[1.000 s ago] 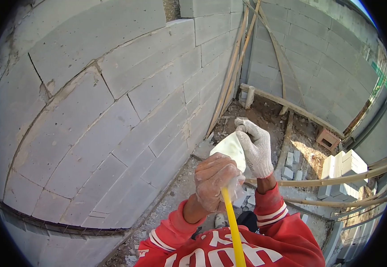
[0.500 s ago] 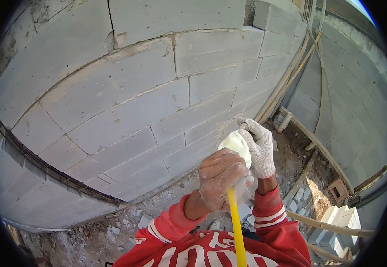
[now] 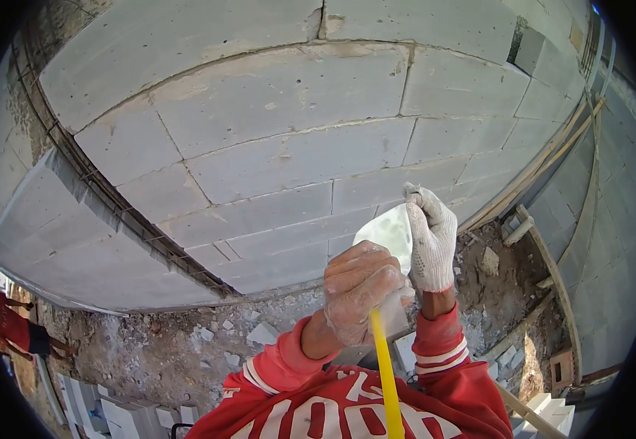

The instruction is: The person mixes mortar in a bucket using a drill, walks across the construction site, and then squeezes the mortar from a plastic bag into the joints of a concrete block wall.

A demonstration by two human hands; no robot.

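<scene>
My left hand (image 3: 362, 293), bare and dusty, is closed around a pale, whitish-green sheet-like thing (image 3: 391, 233) whose exact kind I cannot make out. Below its fingers shows a piece of clear plastic (image 3: 392, 316). A yellow strap (image 3: 386, 373) runs from there down over my chest. My right hand (image 3: 432, 238), in a white knitted glove, has its thumb and fingers pinched together at the right edge of the pale thing, with a small grey bit at the fingertips. Part of the pale thing is hidden behind my left hand.
A grey block wall (image 3: 288, 157) fills the view ahead, with a rebar-lined vertical slot (image 3: 124, 212) at left. Wooden poles (image 3: 544, 175) lean at right. Rubble (image 3: 208, 335) covers the ground. Another person (image 3: 18, 322) is at far left, beyond stacked blocks (image 3: 124, 413).
My view has turned left, bringing the other person and stacked blocks into sight. Both hands stay close together; the pale thing looks flatter and more spread between them.
</scene>
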